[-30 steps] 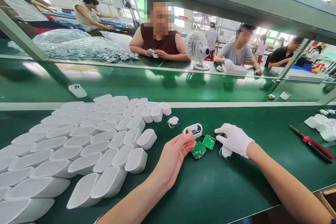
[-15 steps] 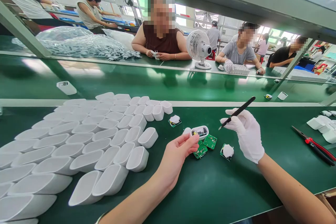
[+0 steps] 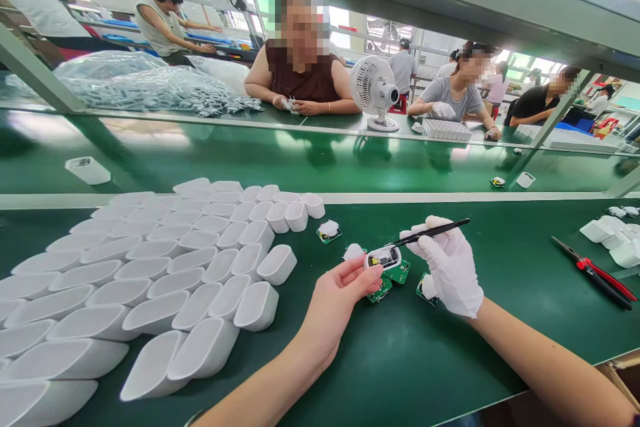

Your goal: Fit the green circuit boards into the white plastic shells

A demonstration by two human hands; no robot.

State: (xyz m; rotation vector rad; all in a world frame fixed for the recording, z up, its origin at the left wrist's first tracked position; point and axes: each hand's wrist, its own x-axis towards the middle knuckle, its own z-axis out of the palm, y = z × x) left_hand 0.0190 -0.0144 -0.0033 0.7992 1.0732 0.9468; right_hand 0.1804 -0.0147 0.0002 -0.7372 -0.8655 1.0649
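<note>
Bare fingers of my left hand (image 3: pixel 345 287) pinch a white oval plastic housing (image 3: pixel 384 257), its open side tilted toward me with electronic parts showing inside. My right hand (image 3: pixel 447 267), in a white glove, is closed around black tweezers (image 3: pixel 435 230). The tweezers' tip reaches the housing's opening; whether it touches a part inside I cannot tell. Beneath and behind the housing lie green circuit boards (image 3: pixel 399 273), partly covered by it and my fingers. Close to my gloved hand sits a board with a white pad (image 3: pixel 429 288), and another such board (image 3: pixel 329 231) lies farther back.
Rows of empty white housings (image 3: pixel 200 260) fill the left of the green table (image 3: pixel 380 373). Red-and-black pliers (image 3: pixel 593 272) and more white housings (image 3: pixel 607 237) lie at right. Beyond a green strip (image 3: pixel 240 153) stand a fan (image 3: pixel 374 90) and co-workers. A metal beam crosses overhead.
My right hand has moved left and the tweezers have swung down to the housing's opening. My left hand still holds the housing. On the far strip, a white housing has shifted left.
</note>
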